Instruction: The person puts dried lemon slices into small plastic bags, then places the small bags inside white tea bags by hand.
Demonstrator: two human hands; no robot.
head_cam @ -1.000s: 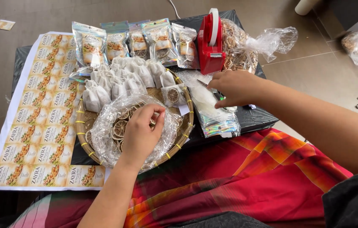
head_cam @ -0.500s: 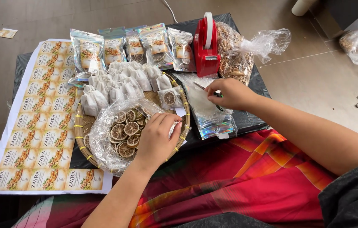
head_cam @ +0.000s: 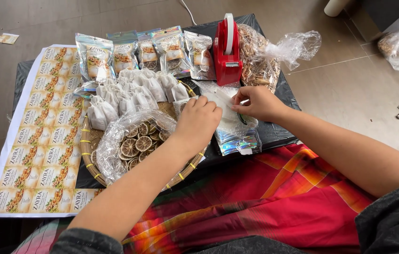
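Pouch (head_cam: 230,123), flat, clear and empty, lies on top of a small stack of shiny pouches (head_cam: 236,141) at the near right edge of a low black table (head_cam: 282,134); both hands meet over it. By the look of things the packing is partly done: five filled pouches stand finished at the back, while the stack and the loose goods still wait.

From largest to smallest: one sheet of printed labels (head_cam: 39,136) hangs over the table's left side, nine rows of them. One round woven tray (head_cam: 88,157) sits beside it. In the tray lies one clear bag of dried citrus slices (head_cam: 136,143), about a dozen slices showing, and behind it a heap of white drawstring sachets (head_cam: 131,94), roughly fifteen, too bunched for a sure count. One clear bag of pale dried pieces (head_cam: 260,59) rests at the back right. One red tape dispenser (head_cam: 226,51) stands next to it. The five filled pouches (head_cam: 147,54) stand in a row to its left.

The left hand (head_cam: 198,120) is curled loosely, knuckles up, resting on the top pouch's left edge; whether its fingers pinch anything cannot be told. The right hand (head_cam: 256,102) has thumb and forefinger pressed together on the pouch's upper right corner.
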